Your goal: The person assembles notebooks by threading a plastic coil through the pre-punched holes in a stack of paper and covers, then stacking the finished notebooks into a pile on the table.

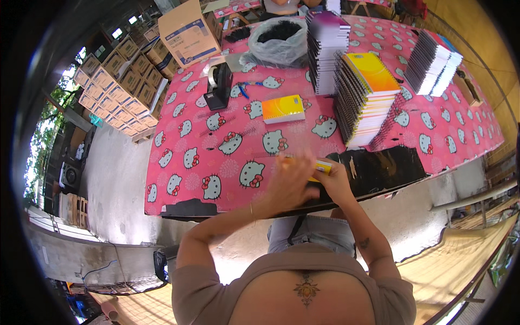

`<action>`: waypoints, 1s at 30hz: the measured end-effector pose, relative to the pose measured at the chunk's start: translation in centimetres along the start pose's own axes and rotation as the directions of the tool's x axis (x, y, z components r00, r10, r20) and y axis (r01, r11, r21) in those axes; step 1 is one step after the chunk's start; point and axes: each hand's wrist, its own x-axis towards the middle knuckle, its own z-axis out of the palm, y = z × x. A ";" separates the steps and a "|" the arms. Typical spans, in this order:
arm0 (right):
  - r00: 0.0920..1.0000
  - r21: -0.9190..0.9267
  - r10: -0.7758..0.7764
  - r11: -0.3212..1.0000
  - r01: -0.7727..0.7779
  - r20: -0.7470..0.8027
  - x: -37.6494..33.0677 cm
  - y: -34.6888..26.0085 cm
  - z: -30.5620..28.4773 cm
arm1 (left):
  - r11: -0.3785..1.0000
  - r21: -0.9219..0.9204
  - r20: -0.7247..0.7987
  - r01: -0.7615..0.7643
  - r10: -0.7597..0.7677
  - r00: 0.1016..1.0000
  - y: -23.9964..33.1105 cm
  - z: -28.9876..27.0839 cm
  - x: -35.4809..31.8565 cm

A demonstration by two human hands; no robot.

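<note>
Between the fingers of the right hand (338, 183), a small yellow notebook (323, 166) is gripped; the left hand (292, 183) blurs across it, its hold unclear. Beyond the fingers, a glossy, block-shaped orange pad (283, 108) lies on the pink-covered table (216, 167).

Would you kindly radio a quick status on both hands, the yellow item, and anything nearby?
Right hand gripping yellow item. Left hand motion-blurred, over its left end. Small yellow-orange notebook lying ahead; yellow-topped notebook stack ahead right.
</note>
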 end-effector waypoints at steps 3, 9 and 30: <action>0.998 -0.051 0.021 0.999 -0.018 0.062 0.2 0.3 0.4 | 0.979 0.167 -0.257 0.115 -0.070 0.964 -3.0 -2.1 3.1; 0.994 -0.115 -0.097 0.988 0.101 0.044 0.9 2.7 -1.1 | 0.997 -0.071 -0.143 0.040 -0.050 0.988 -0.3 0.2 1.9; 0.988 -0.366 -0.051 0.925 0.101 0.143 1.3 2.3 -2.5 | 0.955 -0.281 -0.331 -0.092 -0.006 0.944 -1.9 1.3 3.1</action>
